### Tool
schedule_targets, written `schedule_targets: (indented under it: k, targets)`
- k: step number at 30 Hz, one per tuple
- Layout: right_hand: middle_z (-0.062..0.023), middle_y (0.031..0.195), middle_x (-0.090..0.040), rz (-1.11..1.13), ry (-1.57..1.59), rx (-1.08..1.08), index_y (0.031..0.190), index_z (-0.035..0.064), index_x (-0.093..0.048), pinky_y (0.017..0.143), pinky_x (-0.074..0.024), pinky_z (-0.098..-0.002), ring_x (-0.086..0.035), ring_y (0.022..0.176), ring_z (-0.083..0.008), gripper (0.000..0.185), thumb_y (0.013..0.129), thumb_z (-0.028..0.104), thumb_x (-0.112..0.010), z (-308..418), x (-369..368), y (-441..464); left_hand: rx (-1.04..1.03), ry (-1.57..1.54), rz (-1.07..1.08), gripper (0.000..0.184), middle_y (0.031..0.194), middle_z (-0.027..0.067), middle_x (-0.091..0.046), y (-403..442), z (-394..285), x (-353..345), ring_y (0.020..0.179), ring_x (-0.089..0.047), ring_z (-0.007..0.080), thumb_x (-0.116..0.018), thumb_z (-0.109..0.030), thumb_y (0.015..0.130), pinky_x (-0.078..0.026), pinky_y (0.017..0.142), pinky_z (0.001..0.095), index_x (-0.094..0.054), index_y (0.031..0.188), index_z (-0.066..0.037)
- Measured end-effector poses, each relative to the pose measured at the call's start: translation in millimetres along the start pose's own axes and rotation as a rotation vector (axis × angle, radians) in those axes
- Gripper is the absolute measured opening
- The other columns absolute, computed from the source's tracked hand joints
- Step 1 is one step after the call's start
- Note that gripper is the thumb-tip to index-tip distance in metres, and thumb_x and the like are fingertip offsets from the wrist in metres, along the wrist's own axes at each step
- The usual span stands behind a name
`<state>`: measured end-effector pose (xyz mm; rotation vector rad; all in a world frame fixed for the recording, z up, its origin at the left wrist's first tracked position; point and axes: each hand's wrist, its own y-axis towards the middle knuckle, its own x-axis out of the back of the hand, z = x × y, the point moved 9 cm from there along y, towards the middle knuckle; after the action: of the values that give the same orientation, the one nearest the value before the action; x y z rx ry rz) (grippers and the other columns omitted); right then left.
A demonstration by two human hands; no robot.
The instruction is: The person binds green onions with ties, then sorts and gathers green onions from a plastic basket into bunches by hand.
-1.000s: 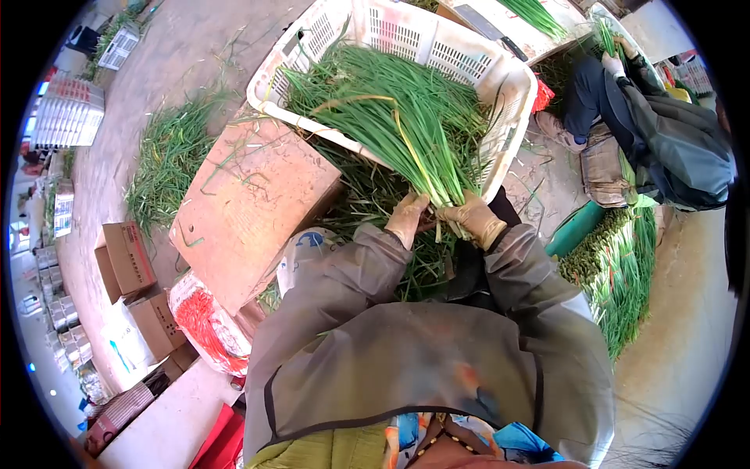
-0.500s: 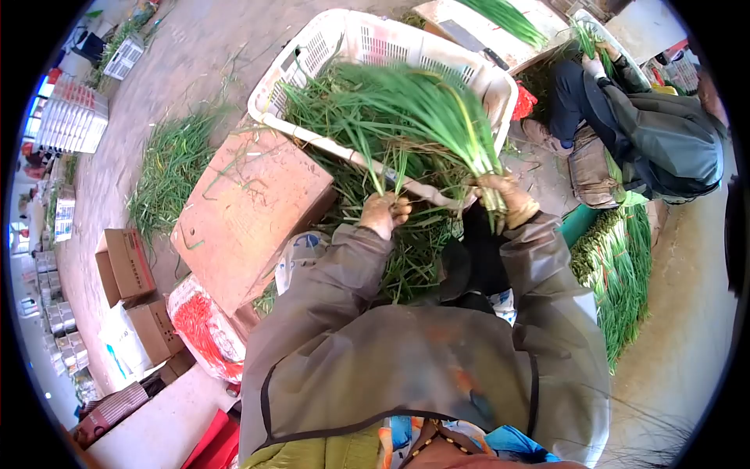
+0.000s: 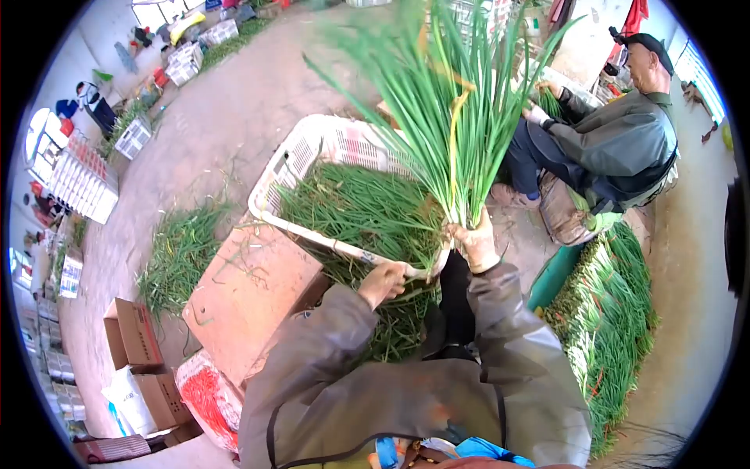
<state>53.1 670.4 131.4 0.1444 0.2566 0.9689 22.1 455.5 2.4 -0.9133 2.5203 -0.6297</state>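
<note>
My right hand (image 3: 478, 241) grips a large bunch of long green stalks (image 3: 461, 133) by the pale stem ends; the leaves fan upward, partly blurred, and one yellow leaf hangs among them. My left hand (image 3: 383, 283) is closed at the near rim of the white plastic basket (image 3: 312, 232); what its fingers hold, if anything, is hidden. More green stalks (image 3: 355, 205) fill the basket. Loose leaves (image 3: 397, 328) lie below the rim, between my forearms.
A pinkish board (image 3: 254, 281) is left of the basket, with cut leaves (image 3: 183, 254) beyond it. Cardboard boxes (image 3: 133, 334) and a bag of red ties (image 3: 207, 395) are at lower left. A seated co-worker (image 3: 617, 141) and tied bundles (image 3: 613, 328) are on the right.
The view has tilted up. My right hand has raised the bunch upright from over the basket. My left hand left the bunch and no longer shows the few stalks it held half a second ago.
</note>
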Motion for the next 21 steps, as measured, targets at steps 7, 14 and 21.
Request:
schedule_targets:
  k: [7,14,21]
  targets:
    - [-0.0056,0.101,-0.056,0.153,0.098,-0.002,0.117,0.0018,-0.043,0.075,-0.0452,-0.0255,-0.053,0.086,-0.0133,0.06,0.064,-0.004,-0.07,28,-49,-23,-0.531,0.419,-0.043,0.03,0.096,0.0062,-0.058,-123,-84,3,0.081,-0.057,0.0121,-0.053,-0.019,0.087,-0.046,0.073,0.0254,-0.051,0.113,-0.004]
    - [-0.0064,0.1,-0.059,0.356,0.116,-0.113,0.113,0.0028,-0.044,0.076,-0.0472,-0.0266,-0.056,0.087,-0.0137,0.056,0.064,-0.007,-0.069,50,-97,-76,-1.297,1.28,0.041,0.033,0.099,0.0063,-0.057,-272,-228,-124,0.087,-0.057,0.0247,-0.058,-0.021,0.081,-0.046,0.075,0.0347,-0.055,0.112,-0.013]
    - [-0.0045,0.085,-0.055,0.916,-0.136,-0.375,0.129,0.0038,-0.031,0.049,-0.0429,-0.0233,-0.049,0.056,-0.0082,0.075,0.064,-0.005,-0.067,80,-145,-160,-0.919,2.154,-0.07,0.082,0.114,0.0185,-0.052,-225,-268,-103,0.109,-0.046,0.0319,-0.07,-0.047,0.059,-0.037,0.093,0.0398,-0.044,0.124,-0.004]
